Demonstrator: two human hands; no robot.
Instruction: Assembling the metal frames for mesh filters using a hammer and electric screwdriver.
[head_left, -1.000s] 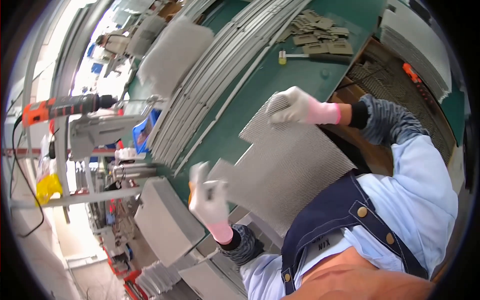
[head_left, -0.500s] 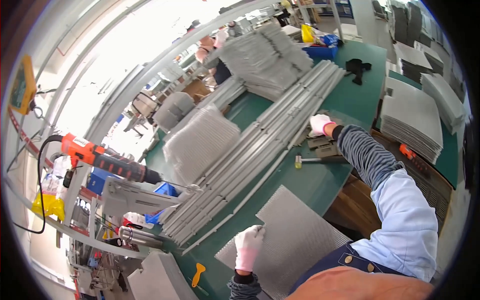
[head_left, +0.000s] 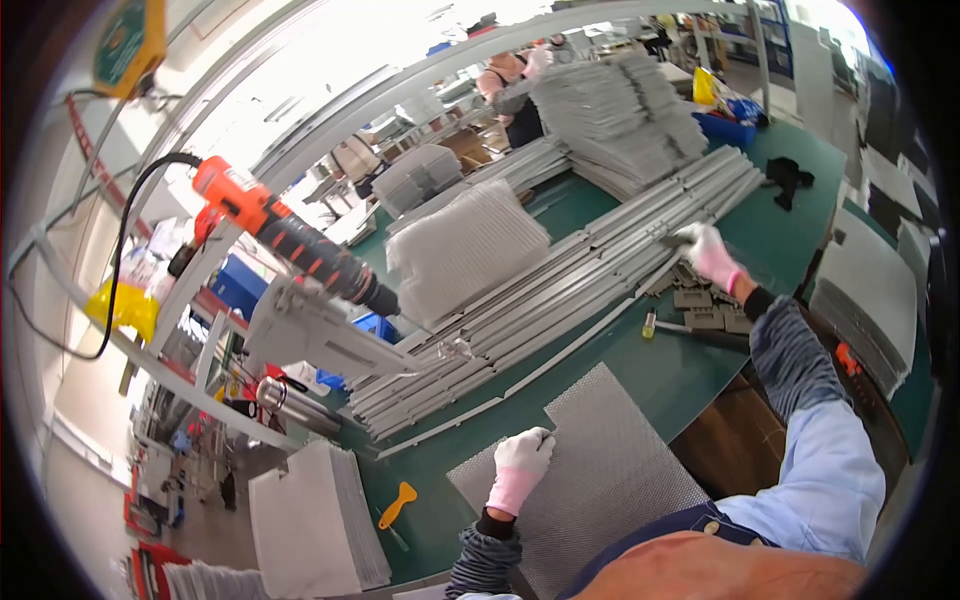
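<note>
Far left of the mesh sheet (head_left: 610, 480), high up, a yellow-rimmed device (head_left: 130, 45) is running into the top of my view, its markings too small for me to read. Below it, a yellow bag (head_left: 125, 305) is hanging, its contents hidden from me. An orange power drill (head_left: 285, 230) is sitting between bag and sheet, its pale label blurring. A blue bin (head_left: 375, 327) is showing only in part behind a grey bracket (head_left: 325, 335), so I am not making out what it is holding.

Immediately left of the sheet, pale panels (head_left: 310, 520) and a yellow scraper (head_left: 398, 503) are lying. The sheet itself is lying on the green table (head_left: 690, 375), its near edge disappearing under the wearer's apron. On its left part the gloved left hand (head_left: 524, 455) is resting, fingers bending inward; I cannot tell whether they are gripping it.

Beyond the sheet, metal rails (head_left: 560, 290) are stretching across. Past its right side, the gloved right hand (head_left: 708, 250) is sitting over tan clips (head_left: 705, 305), fingertips indistinct; I cannot tell whether it is holding anything. Farther beyond the sheet, another blue bin, the far bin (head_left: 725, 128), is holding yellow and blue packages, their print unreadable. At far right, stacked sheets (head_left: 865, 300) are standing beside the rim's darkness.
</note>
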